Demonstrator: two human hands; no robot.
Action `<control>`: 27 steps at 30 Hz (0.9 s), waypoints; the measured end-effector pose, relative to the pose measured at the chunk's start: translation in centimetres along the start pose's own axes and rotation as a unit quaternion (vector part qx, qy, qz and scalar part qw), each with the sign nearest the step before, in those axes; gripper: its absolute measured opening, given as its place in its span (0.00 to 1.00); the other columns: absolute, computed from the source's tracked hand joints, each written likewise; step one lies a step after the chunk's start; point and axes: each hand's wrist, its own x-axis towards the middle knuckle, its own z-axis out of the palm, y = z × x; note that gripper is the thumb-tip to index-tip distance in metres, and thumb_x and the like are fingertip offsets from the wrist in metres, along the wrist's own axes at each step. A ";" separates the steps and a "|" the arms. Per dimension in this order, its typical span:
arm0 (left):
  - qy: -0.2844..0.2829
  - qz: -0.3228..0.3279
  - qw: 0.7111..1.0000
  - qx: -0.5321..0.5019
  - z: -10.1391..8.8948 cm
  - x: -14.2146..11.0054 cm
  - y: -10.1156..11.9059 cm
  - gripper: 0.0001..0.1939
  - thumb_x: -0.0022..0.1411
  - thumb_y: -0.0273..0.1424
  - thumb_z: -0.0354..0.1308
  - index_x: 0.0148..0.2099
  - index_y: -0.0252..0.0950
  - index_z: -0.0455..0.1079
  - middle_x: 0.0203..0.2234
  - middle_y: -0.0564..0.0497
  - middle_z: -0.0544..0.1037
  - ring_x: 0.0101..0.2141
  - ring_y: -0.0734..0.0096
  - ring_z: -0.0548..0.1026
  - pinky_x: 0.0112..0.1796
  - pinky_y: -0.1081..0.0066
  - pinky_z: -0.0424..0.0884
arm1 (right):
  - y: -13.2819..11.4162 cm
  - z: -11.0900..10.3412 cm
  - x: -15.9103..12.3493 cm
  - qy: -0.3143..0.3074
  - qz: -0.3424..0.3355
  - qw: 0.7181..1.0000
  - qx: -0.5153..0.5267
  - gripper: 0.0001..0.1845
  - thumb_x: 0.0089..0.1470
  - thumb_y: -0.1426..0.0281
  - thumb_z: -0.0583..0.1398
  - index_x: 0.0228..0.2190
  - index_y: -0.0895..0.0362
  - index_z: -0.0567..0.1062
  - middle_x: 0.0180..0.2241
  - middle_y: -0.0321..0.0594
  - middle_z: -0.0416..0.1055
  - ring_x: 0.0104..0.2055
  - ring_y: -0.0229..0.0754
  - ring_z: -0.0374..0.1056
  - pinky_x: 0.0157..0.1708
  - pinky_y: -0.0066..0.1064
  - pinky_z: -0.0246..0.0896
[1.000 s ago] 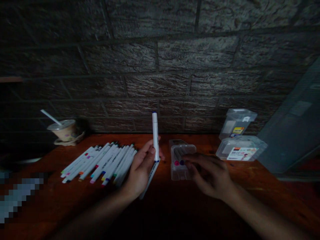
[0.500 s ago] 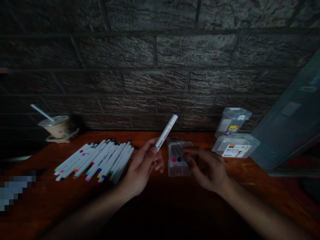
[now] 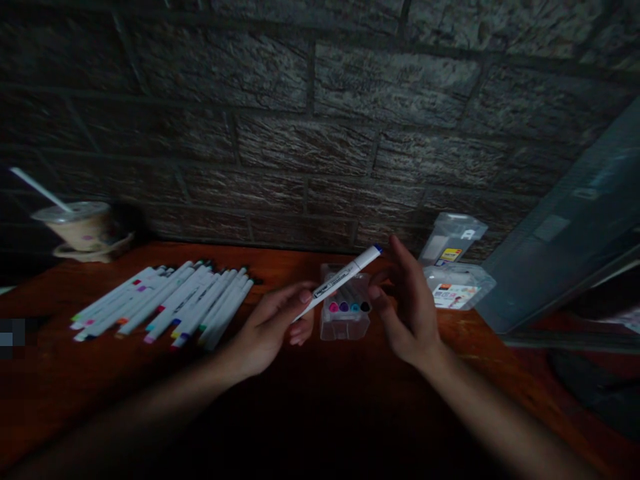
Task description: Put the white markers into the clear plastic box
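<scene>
My left hand (image 3: 273, 323) is closed around the lower end of a white marker (image 3: 345, 273) with a blue cap end, which slants up to the right. My right hand (image 3: 413, 307) is open beside the marker's blue end, fingers apart, with no object visible in it. Below the marker stands a clear plastic case (image 3: 345, 330) holding several markers, their pink, purple, blue and black ends facing me. The raised marker hides part of this case. To the left of my left hand, several white markers (image 3: 165, 300) with coloured ends lie side by side on the wooden table (image 3: 280, 413).
At the back left, a lidded drink cup (image 3: 80, 227) with a straw sits in a holder. Two clear plastic box parts (image 3: 453, 233) with labels stand at the right, near a grey panel (image 3: 555, 220). A brick wall (image 3: 345, 133) rises behind the table.
The marker in my left hand has tipped from upright toward the right. My right hand has lifted off the case, uncovering blue and black marker ends. The view has shifted slightly.
</scene>
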 end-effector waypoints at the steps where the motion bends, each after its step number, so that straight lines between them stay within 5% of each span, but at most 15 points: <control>1: 0.004 -0.004 1.000 -0.002 0.0 0.0 0.0 0.17 0.68 0.45 0.61 0.44 0.35 0.75 0.18 0.60 0.60 0.18 0.77 0.58 0.21 0.73 0.57 | 0.0 -0.1 0.0 -0.004 0.001 1.000 -0.005 0.37 0.67 0.68 0.59 0.71 0.46 0.54 0.47 0.47 0.72 0.36 0.47 0.72 0.33 0.40 0.76; 8: 0.010 0.005 0.999 0.046 -0.2 0.0 0.1 0.18 0.68 0.45 0.61 0.35 0.35 0.74 0.17 0.58 0.63 0.18 0.77 0.61 0.22 0.72 0.59 | -0.1 -0.3 -0.2 0.000 -0.033 0.999 -0.023 0.31 0.67 0.70 0.59 0.68 0.45 0.63 0.38 0.42 0.73 0.34 0.47 0.72 0.34 0.41 0.74; 14: 0.055 0.008 0.998 -0.006 -0.9 0.6 0.7 0.14 0.66 0.40 0.62 0.46 0.34 0.77 0.14 0.59 0.67 0.13 0.78 0.61 0.15 0.77 0.55 | -1.4 -0.7 0.0 0.049 -0.059 0.996 -0.043 0.16 0.62 0.75 0.64 0.51 0.49 0.78 0.32 0.35 0.77 0.28 0.39 0.73 0.28 0.31 0.72; 21: 0.113 0.028 0.992 -0.053 -1.4 1.1 1.6 0.13 0.64 0.39 0.62 0.43 0.35 0.76 0.13 0.62 0.64 0.12 0.79 0.58 0.14 0.77 0.53 | -4.3 -2.2 0.4 -0.061 -0.082 0.992 -0.071 0.12 0.58 0.76 0.67 0.44 0.53 0.82 0.34 0.39 0.84 0.28 0.41 0.79 0.27 0.31 0.75; 27: 0.069 0.067 0.995 0.010 -1.8 1.3 1.1 0.17 0.66 0.43 0.56 0.43 0.35 0.75 0.17 0.57 0.70 0.16 0.74 0.66 0.19 0.74 0.61 | -7.4 -6.5 0.0 0.059 0.006 0.993 -0.106 0.09 0.56 0.70 0.71 0.41 0.49 0.85 0.26 0.37 0.83 0.22 0.45 0.78 0.20 0.33 0.75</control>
